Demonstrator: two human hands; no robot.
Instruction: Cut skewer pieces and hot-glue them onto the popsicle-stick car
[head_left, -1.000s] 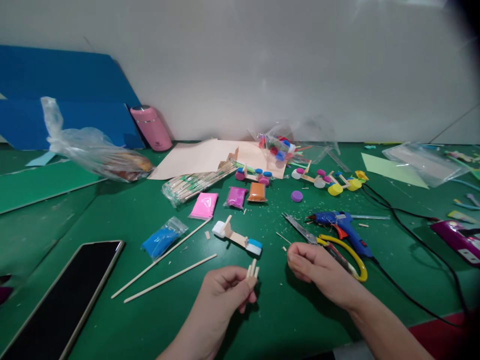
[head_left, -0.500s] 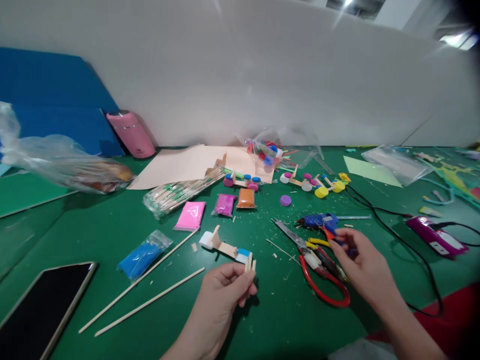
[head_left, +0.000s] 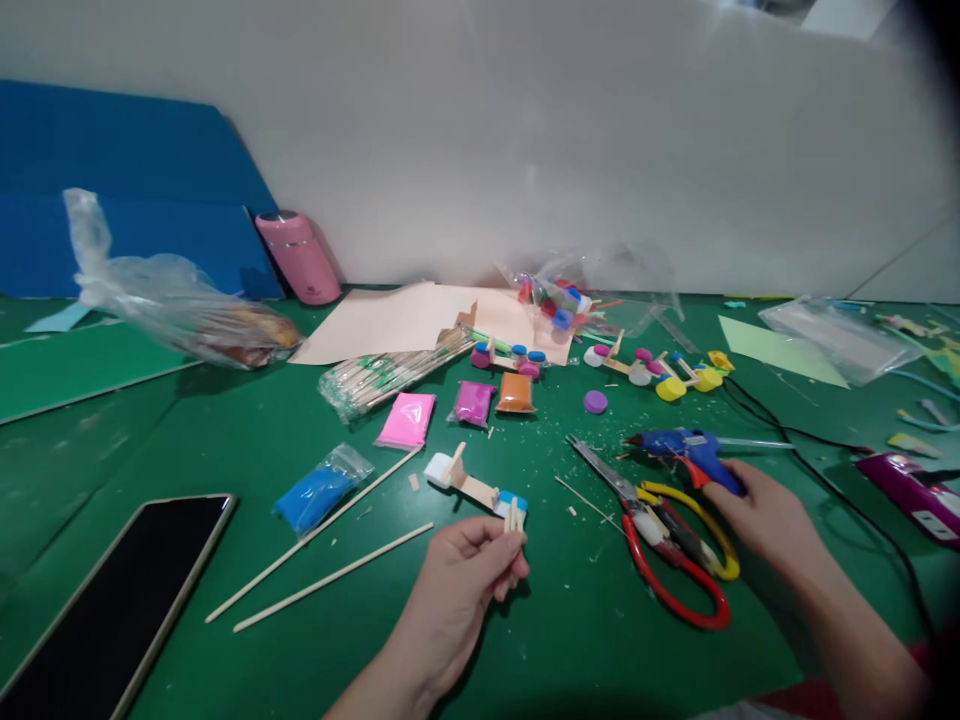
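Note:
My left hand [head_left: 472, 570] is closed in a pinch on short wooden sticks [head_left: 513, 516], held upright between thumb and fingers. Just behind them on the green table is a small wooden car [head_left: 474, 487] with white and blue wheels. My right hand [head_left: 772, 510] is closed around the handle of a blue glue gun [head_left: 679, 444] with an orange trigger. The gun lies on the table, its nozzle pointing left. In front of it are red-handled scissors [head_left: 667, 555], overlapping yellow-handled pliers [head_left: 709, 535].
Two long wooden sticks [head_left: 334, 580] and a blue clay packet [head_left: 319, 492] lie left, near a phone [head_left: 120, 600]. Farther back are pink [head_left: 406, 420], purple [head_left: 474, 403] and orange packets [head_left: 516, 393], bagged sticks [head_left: 390, 375] and finished cars [head_left: 506, 358]. A black cord [head_left: 840, 490] runs rightward.
My right hand has shifted from the glue gun's trigger area to a grip on its handle. My left hand keeps its sticks. The whole view has swung slightly left.

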